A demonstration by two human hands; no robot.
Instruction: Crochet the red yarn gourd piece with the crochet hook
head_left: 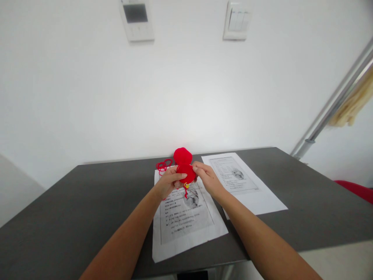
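Note:
My left hand (168, 181) and my right hand (206, 176) meet above a printed sheet (186, 217), both pinching a small red crocheted piece (186, 173). A yellow ring marker and a short red tail hang from its lower edge (186, 186). Just behind the piece sits a red ball of yarn (182, 155), with loose red yarn loops (163, 165) lying to its left on the dark table (87, 202). Fingers of both hands are curled closed on the piece.
A second printed sheet (244, 182) lies to the right on the table. The white wall behind carries an intercom panel (136, 19) and a light switch (236, 21). A slanted metal pole (332, 105) rises at the right, with a red object (357, 190) beyond the table edge.

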